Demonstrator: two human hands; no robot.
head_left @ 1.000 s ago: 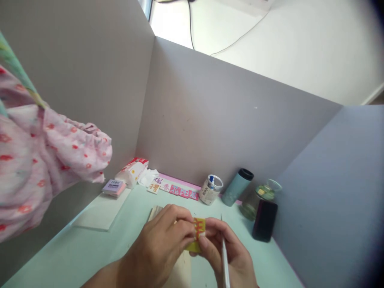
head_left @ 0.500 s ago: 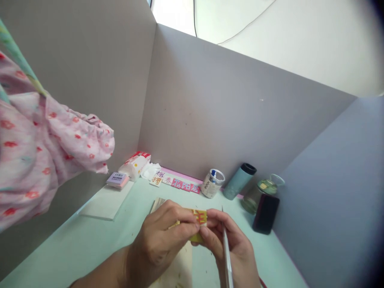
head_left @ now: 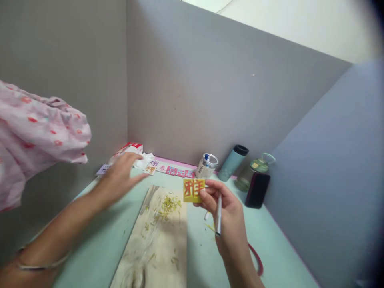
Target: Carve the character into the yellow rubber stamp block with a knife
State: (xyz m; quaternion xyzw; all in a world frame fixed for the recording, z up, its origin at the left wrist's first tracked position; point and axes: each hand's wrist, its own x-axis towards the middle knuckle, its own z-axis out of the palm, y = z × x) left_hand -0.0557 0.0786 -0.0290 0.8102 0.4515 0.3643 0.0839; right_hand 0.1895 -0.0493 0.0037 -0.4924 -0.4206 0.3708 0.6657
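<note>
My right hand (head_left: 226,206) holds up a yellow square rubber block (head_left: 190,191) with a red carved character, pinched at its right side between thumb and fingers. A slim silver craft knife (head_left: 219,220) also rests in that hand, its end pointing down. My left hand (head_left: 121,170), blurred by motion, is stretched out at the back left with thumb and fingers apart. It holds nothing that I can see and is nearest to a crumpled white tissue (head_left: 147,160). Below lies a wooden board (head_left: 168,248) strewn with yellow shavings (head_left: 169,204).
Along the back lie small character squares (head_left: 172,171). A can (head_left: 206,166) with a blue-capped item, a blue tumbler (head_left: 232,163), a green-lidded jug (head_left: 255,170) and a phone (head_left: 257,191) stand to the right. Floral cloth (head_left: 45,132) hangs at left. Grey partitions (head_left: 192,88) enclose the table.
My left hand has let go of the yellow block and swung away to the back left. My right hand keeps the block and knife, the carved face now in full view. The view has shifted.
</note>
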